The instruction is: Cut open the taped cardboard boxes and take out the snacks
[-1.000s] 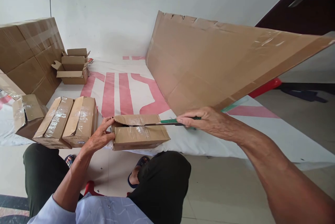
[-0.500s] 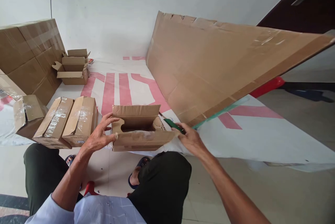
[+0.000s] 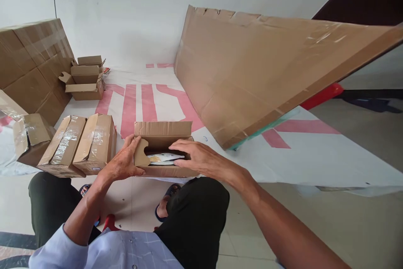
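Noted at the near edge of the white cloth (image 3: pixel 315 172): an open box (image 3: pixel 163 171), with rear flap upright and left end flap raised. Recorded inside the box: a white packet (image 3: pixel 162 158), partly hidden. Observed the left hand (image 3: pixel 123 162) against the left end of the box, with thumb and fingers spread across that end. Observed the right hand (image 3: pixel 203 158) over the box's right half, with thumb and fingertips parted near the packet's right end; cannot tell whether touching it. Found to the left: two taped boxes (image 3: pixel 96 145) side by side. Found at back left: small cartons (image 3: pixel 83 91) with flaps raised. Found on the right: a large cardboard panel (image 3: pixel 252 76), standing aslant on the cloth.
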`<state>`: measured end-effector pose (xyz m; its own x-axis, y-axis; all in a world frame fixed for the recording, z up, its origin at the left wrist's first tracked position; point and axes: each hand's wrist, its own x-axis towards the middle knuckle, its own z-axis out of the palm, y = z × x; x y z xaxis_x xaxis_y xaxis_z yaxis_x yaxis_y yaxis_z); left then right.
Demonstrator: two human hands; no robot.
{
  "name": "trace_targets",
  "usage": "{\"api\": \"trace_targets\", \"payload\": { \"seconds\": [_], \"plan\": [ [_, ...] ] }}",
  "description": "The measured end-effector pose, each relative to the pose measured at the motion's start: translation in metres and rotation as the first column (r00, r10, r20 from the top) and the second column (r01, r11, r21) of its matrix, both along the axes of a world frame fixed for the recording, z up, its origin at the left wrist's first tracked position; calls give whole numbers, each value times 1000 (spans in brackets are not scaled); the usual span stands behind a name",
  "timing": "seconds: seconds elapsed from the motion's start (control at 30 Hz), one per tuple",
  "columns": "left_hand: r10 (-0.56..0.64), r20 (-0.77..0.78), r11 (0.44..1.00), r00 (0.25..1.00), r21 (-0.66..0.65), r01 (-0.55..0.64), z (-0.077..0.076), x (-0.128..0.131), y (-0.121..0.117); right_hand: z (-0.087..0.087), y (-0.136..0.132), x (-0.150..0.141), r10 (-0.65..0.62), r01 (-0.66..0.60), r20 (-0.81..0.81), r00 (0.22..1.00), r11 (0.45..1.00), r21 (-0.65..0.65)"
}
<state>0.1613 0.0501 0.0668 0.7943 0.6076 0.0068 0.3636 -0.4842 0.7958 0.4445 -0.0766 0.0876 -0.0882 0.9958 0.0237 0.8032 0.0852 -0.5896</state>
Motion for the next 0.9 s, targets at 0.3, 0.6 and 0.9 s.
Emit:
{"api": "trace_targets", "payload": {
  "seconds": [0.3, 0.6, 0.9],
  "plan": [
    [9, -53, 999, 999, 34, -7, 1, 3, 8, -14, 19, -6, 89, -84, 227, 970, 996, -33],
    [32, -10, 998, 999, 52, -31, 1, -1, 14, 55, 8, 22, -209, 248, -181, 961, 941, 232],
    [96, 393, 983, 915, -182, -25, 73, -5, 29, 111, 63, 5, -117, 231, -654, 747, 969, 91]
  ]
}}
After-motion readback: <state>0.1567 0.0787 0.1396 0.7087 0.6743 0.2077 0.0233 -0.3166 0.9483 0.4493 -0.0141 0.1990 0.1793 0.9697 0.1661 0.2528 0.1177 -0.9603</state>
